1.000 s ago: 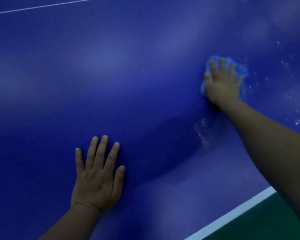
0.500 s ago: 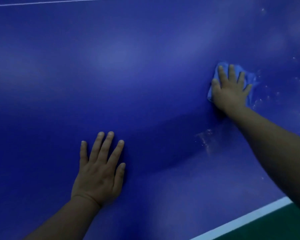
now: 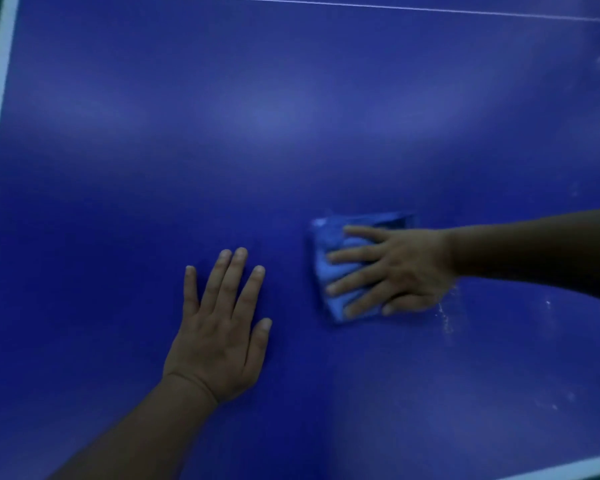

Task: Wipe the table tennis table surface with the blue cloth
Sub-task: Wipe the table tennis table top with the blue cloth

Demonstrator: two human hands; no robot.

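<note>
Blue cloth [image 3: 329, 271] mid-table, pinned under right hand [image 3: 395, 268], fingers spread flat | left hand [image 3: 219, 337] splayed at cloth's 9 o'clock, bracing | step: mid-wipe | next: probably sweep the dusty specks [image 3: 445, 315] at 3 o'clock

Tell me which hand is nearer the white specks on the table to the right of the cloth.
Right. The right hand presses the blue cloth with its wrist beside the white specks; the left hand lies flat on the table, well left of them.
</note>
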